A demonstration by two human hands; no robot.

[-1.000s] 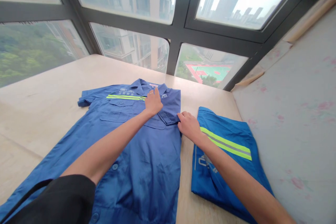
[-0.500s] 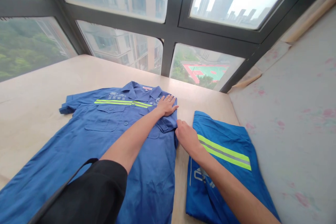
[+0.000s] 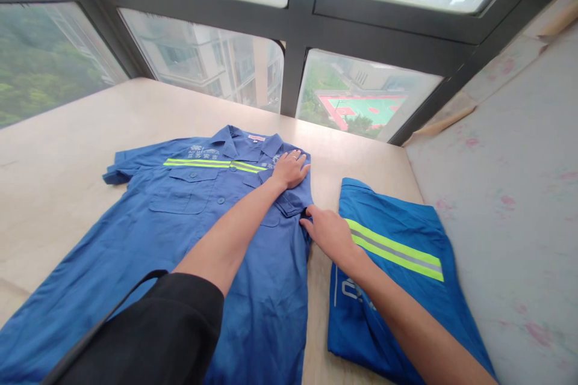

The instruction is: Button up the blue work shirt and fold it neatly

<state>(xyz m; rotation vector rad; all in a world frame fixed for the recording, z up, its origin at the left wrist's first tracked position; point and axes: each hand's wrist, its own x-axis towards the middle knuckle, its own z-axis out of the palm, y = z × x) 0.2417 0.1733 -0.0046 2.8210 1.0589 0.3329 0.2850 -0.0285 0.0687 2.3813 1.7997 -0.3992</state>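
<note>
My left hand [image 3: 291,169] lies palm down on a blue short-sleeved work shirt [image 3: 158,234] of woven cloth, high on the chest beside the collar [image 3: 226,143], its fingers a little spread and holding nothing. There is a thin ring [image 3: 295,157] on one of them. My right hand [image 3: 329,231] is at the edge of the same shirt, just below the sleeve [image 3: 295,200] that is folded inward over the chest. Thumb and forefinger reach that edge with a dark gap showing between them; I cannot tell whether they pinch the cloth.

The shirt lies front up and buttoned on a pale, smooth window ledge [image 3: 58,174], collar toward the glass and lower part toward me, running out of view at the bottom. Its other sleeve [image 3: 130,162] points out to the left. A yellow-green reflective stripe [image 3: 194,163] crosses the chest below white lettering, with a flapped pocket [image 3: 183,191] beneath.

To the right, apart from the shirt, a brighter blue folded garment [image 3: 433,295] with a yellow-green and grey band lies partly under my right forearm, near the white wall [image 3: 519,240] with pink flowers. Dark grey window frames [image 3: 295,72] stand behind the ledge.
</note>
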